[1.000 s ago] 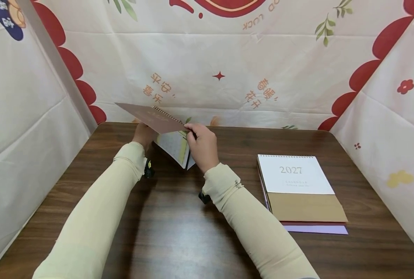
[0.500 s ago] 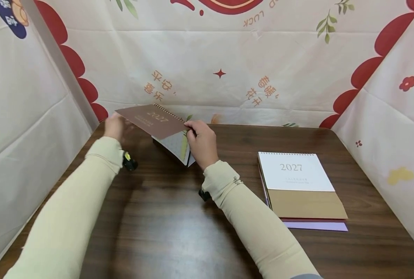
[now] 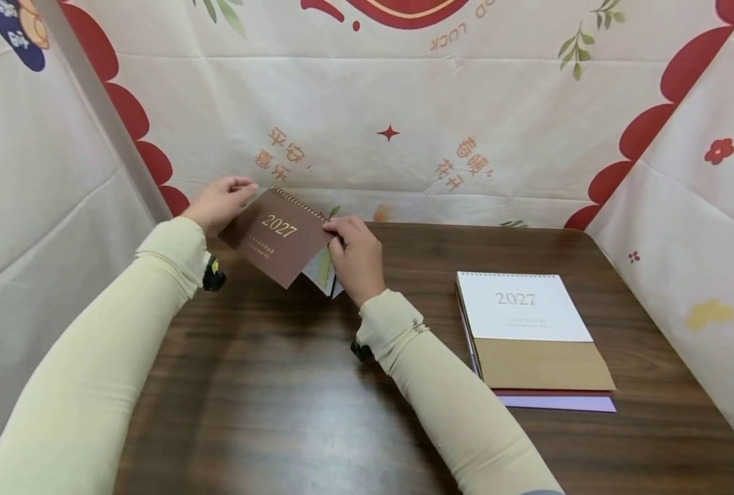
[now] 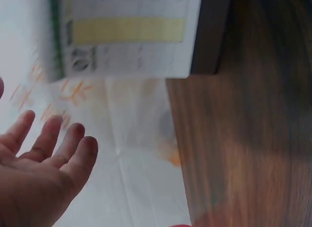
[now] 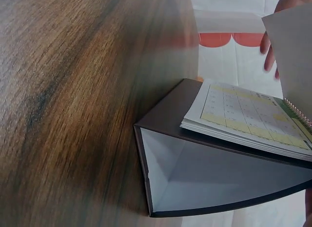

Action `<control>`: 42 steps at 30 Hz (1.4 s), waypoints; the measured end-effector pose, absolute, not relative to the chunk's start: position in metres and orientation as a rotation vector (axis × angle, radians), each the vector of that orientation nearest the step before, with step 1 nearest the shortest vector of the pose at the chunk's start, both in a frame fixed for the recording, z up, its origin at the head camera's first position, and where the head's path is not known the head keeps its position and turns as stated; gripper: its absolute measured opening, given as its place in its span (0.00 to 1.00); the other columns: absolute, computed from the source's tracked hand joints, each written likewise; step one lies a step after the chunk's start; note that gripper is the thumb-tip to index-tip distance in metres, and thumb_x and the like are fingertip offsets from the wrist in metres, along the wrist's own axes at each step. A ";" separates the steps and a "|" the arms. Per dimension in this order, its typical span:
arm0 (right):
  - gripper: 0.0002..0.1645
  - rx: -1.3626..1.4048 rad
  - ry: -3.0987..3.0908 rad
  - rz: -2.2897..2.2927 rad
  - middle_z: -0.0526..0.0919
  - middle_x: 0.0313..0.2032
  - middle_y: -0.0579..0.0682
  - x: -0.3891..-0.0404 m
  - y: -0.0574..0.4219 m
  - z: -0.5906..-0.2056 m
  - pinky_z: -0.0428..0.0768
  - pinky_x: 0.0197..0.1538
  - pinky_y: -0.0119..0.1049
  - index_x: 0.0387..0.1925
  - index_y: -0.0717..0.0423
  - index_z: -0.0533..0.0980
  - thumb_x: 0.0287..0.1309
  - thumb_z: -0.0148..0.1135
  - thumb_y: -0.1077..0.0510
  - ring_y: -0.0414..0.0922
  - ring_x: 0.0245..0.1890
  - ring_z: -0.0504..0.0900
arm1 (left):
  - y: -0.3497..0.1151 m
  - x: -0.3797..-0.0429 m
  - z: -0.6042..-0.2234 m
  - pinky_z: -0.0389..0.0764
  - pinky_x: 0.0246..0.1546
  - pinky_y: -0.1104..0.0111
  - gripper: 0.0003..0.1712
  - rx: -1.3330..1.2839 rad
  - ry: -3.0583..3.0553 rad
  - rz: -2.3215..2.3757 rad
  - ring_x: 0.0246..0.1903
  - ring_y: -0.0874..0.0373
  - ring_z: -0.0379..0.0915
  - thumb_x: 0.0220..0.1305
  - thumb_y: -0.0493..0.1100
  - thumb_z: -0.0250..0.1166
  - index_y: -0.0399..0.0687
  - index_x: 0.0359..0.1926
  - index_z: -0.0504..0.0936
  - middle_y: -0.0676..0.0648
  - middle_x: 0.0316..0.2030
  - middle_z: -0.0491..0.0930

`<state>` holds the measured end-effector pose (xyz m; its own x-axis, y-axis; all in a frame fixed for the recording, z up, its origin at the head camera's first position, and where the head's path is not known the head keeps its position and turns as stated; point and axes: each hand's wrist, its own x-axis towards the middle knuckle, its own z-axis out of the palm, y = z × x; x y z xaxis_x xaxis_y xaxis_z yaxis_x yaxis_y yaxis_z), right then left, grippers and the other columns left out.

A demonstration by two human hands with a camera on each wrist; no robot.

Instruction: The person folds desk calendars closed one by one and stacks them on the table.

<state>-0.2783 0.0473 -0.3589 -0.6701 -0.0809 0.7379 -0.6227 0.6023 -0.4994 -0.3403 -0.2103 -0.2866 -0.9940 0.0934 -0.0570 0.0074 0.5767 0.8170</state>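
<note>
A brown desk calendar (image 3: 271,237) with "2027" in gold on its cover stands tilted on its folded base towards the back of the table. My right hand (image 3: 357,261) pinches its top right corner, by the spiral binding. Its cover hangs away from the pages; beneath it, printed date pages (image 5: 243,112) and the hollow triangular base (image 5: 163,110) show in the right wrist view. Beside the cover's upper left edge is my left hand (image 3: 218,203), fingers loosely extended and holding nothing. In the left wrist view, that hand's fingers (image 4: 73,144) are apart from the pages (image 4: 131,56).
On the right of the wooden table (image 3: 249,412) lies a stack, with a white-and-tan 2027 calendar (image 3: 521,309) on top and a purple edge (image 3: 559,403) beneath. Printed white cloth (image 3: 367,96) hangs behind the table and at both sides.
My left hand has come out from behind the calendar, moving left and up. The brown cover has swung down towards me, showing its gold lettering. My right hand keeps its pinch.
</note>
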 end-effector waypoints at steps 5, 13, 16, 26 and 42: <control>0.15 0.558 -2.136 1.012 0.85 0.44 0.48 -0.279 0.046 -0.361 0.80 0.46 0.36 0.41 0.56 0.85 0.63 0.55 0.70 0.43 0.46 0.83 | -0.189 -0.346 -0.301 0.70 0.58 0.48 0.37 0.103 2.725 1.261 0.61 0.42 0.65 0.75 0.60 0.51 0.43 0.74 0.60 0.37 0.69 0.64; 0.16 0.559 -2.169 0.972 0.84 0.47 0.47 -0.278 0.048 -0.363 0.80 0.46 0.36 0.42 0.54 0.85 0.63 0.54 0.70 0.42 0.48 0.83 | -0.179 -0.352 -0.323 0.59 0.67 0.46 0.38 0.137 2.752 1.284 0.71 0.40 0.52 0.76 0.60 0.47 0.44 0.77 0.53 0.36 0.73 0.56; 0.16 0.572 -2.176 0.956 0.83 0.47 0.48 -0.278 0.047 -0.364 0.80 0.47 0.37 0.42 0.55 0.86 0.63 0.55 0.70 0.42 0.49 0.83 | -0.177 -0.354 -0.335 0.62 0.65 0.47 0.35 0.119 2.727 1.447 0.68 0.40 0.57 0.76 0.58 0.49 0.42 0.74 0.58 0.35 0.70 0.61; 0.21 0.584 -2.177 1.065 0.81 0.51 0.50 -0.273 0.048 -0.363 0.72 0.29 0.32 0.45 0.56 0.86 0.59 0.52 0.71 0.40 0.32 0.82 | -0.170 -0.356 -0.349 0.73 0.57 0.49 0.38 0.005 2.614 1.728 0.63 0.43 0.63 0.74 0.60 0.52 0.42 0.74 0.58 0.36 0.68 0.62; 0.09 0.570 -2.206 1.185 0.79 0.53 0.47 -0.274 0.051 -0.367 0.77 0.44 0.33 0.42 0.53 0.86 0.67 0.61 0.60 0.42 0.45 0.81 | -0.166 -0.356 -0.354 0.75 0.54 0.49 0.39 -0.045 2.571 1.837 0.64 0.44 0.62 0.73 0.60 0.54 0.44 0.75 0.57 0.37 0.69 0.61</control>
